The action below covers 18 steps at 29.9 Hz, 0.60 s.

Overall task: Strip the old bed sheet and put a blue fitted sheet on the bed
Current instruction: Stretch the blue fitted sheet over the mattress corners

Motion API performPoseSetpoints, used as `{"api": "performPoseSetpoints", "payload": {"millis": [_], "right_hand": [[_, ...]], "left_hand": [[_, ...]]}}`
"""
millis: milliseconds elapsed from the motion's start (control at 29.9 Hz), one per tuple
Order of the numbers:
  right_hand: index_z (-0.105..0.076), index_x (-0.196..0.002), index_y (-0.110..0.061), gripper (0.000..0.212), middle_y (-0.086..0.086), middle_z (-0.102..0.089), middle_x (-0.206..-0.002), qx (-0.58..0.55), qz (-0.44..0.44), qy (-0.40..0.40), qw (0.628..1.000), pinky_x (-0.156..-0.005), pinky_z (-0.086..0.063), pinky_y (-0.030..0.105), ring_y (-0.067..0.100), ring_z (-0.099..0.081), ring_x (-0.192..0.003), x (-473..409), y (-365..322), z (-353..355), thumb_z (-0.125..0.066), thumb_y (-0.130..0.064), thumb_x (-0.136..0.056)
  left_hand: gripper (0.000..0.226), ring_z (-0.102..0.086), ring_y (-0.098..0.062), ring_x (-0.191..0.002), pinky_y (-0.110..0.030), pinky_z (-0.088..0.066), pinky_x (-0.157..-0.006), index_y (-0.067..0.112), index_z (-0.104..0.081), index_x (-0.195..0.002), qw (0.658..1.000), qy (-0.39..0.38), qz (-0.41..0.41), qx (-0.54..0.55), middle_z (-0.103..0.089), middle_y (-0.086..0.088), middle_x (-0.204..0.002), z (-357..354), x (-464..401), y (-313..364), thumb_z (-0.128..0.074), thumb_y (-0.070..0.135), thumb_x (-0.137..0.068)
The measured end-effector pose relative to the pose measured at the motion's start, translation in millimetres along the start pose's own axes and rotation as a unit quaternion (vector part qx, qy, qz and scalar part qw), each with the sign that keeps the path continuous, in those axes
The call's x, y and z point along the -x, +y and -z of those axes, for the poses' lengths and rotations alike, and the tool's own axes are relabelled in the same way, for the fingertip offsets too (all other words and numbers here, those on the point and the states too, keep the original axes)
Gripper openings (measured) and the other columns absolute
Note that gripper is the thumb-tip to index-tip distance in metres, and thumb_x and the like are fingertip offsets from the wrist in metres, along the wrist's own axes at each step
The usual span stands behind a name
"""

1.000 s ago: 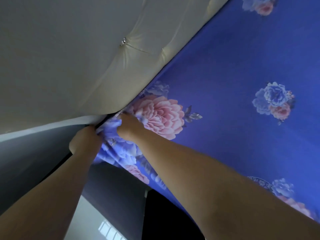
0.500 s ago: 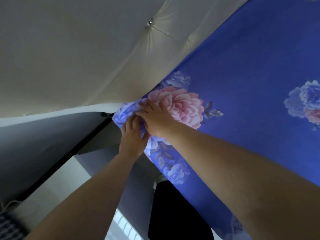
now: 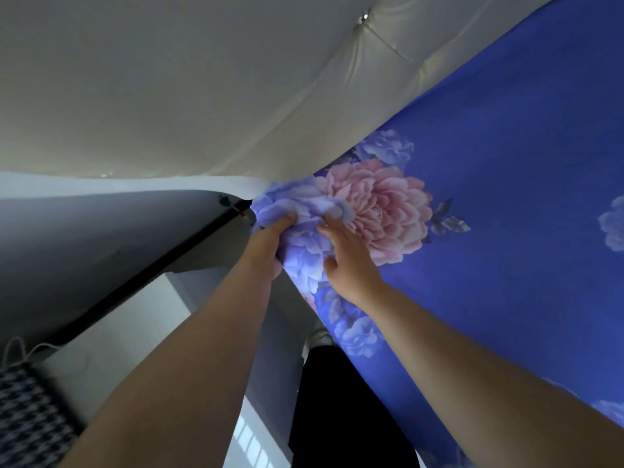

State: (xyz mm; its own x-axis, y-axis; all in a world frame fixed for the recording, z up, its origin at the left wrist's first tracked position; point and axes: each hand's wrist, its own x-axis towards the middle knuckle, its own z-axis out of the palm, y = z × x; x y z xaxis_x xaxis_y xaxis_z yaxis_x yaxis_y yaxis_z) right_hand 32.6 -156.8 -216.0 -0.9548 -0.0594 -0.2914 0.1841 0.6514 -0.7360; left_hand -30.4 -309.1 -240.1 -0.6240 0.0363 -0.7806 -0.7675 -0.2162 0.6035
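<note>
A blue sheet (image 3: 506,170) printed with pink and pale blue flowers covers the bed on the right. Its corner (image 3: 290,211) meets the cream tufted headboard (image 3: 202,89). My left hand (image 3: 266,244) grips the bunched corner from the side, with its fingers curled into the fabric. Flat on top of the same corner, beside the large pink flower, lies my right hand (image 3: 351,255) with its fingers straight. The mattress under the sheet is hidden.
A grey wall (image 3: 84,251) with a dark gap runs along the left of the bed. A white bedside surface (image 3: 128,329) stands below it, with a black-and-white checked cloth (image 3: 30,423) at the lower left. My dark trouser leg (image 3: 341,410) is beside the bed.
Both hands have come out of the gap by the headboard and pulled the sheet corner up. The left hand now grips the corner's side and the right hand lies flat on top.
</note>
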Motion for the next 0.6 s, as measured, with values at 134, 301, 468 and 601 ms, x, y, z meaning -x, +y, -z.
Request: {"api": "performPoseSetpoints", "payload": {"millis": [134,301,468,601], "right_hand": [[-0.033,-0.143,-0.005,0.072,0.013,-0.032,-0.150,-0.007,-0.022,0.012,1.000,-0.114,-0.018,0.027,0.029,-0.030,-0.138,15,-16,8,-0.068,-0.018,-0.082],[-0.001,-0.151,-0.014,0.110,0.009,-0.006,-0.158,-0.037,-0.119,0.026,0.992,-0.110,-0.029,0.035,0.022,-0.010,-0.146,36,-33,5,-0.077,-0.029,-0.073],[-0.029,-0.143,-0.020,0.089,0.002,-0.060,-0.126,-0.252,-0.236,0.167,0.924,-0.086,-0.052,0.034,0.016,-0.062,-0.107,44,-13,35,-0.066,-0.045,-0.065],[-0.050,-0.110,-0.027,0.047,-0.006,-0.063,-0.104,-0.307,-0.205,0.222,0.902,-0.073,-0.045,0.013,0.007,-0.062,-0.089,55,-2,55,-0.069,-0.008,-0.071]], "left_hand": [[0.048,-0.061,-0.044,-0.107,-0.058,-0.047,-0.095,-0.001,-0.057,-0.119,0.996,-0.021,-0.082,-0.022,-0.061,-0.030,-0.116,-16,23,3,-0.069,0.025,-0.080],[0.053,-0.067,-0.019,-0.088,-0.032,-0.055,-0.079,0.013,-0.053,-0.107,0.978,0.052,-0.122,-0.163,-0.069,-0.002,-0.094,-62,77,1,-0.080,0.032,-0.066],[0.025,-0.058,0.001,-0.085,-0.018,-0.047,-0.079,0.019,-0.051,-0.105,0.953,-0.068,-0.143,-0.257,-0.061,0.013,-0.092,-105,110,3,-0.066,0.031,-0.088],[0.056,-0.060,-0.015,-0.107,-0.035,-0.047,-0.097,0.020,-0.051,-0.116,0.984,-0.087,-0.083,-0.131,-0.062,-0.005,-0.119,-107,90,13,-0.051,0.065,-0.083]]}}
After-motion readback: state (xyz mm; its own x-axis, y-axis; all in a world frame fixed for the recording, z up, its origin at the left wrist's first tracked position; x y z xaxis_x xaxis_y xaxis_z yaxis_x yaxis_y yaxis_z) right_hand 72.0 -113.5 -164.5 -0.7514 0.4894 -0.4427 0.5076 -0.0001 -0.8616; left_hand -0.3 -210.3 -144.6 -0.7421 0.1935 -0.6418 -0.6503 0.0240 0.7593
